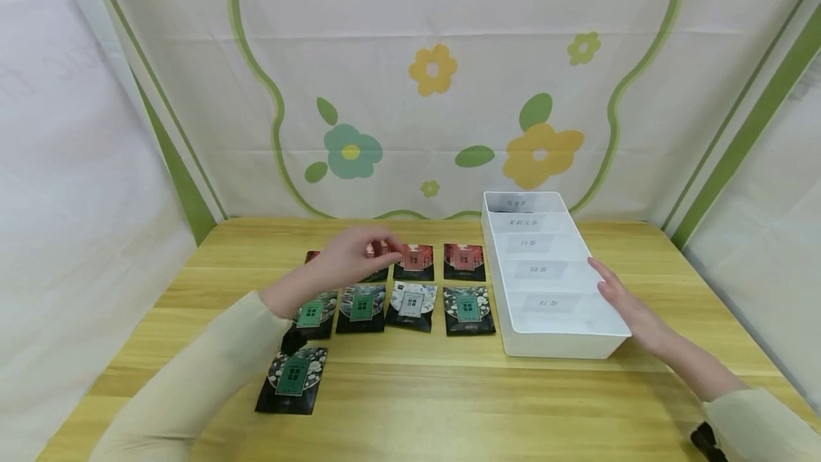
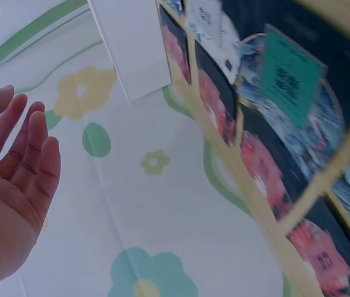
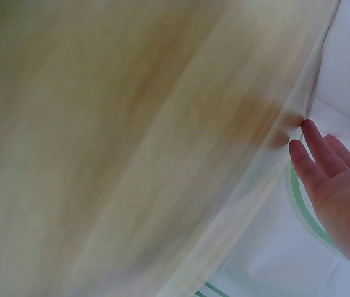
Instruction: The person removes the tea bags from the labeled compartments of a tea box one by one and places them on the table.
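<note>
Over the back row of tea packets, my left hand hovers with loosely bent fingers and nothing in its grasp. Its fingertips are near a red-and-black packet; another red packet lies to the right. In front lie a white-topped packet, a green-labelled packet and a flower-patterned packet. My right hand touches the right side of a long white divided box with its fingers extended. A dark edge shows in the box's farthest compartment.
Closer to me at the left lies a single flower-patterned packet. My left forearm partly hides packets at the left of the rows. A wooden table carries everything, with a flower-printed cloth hanging behind it.
</note>
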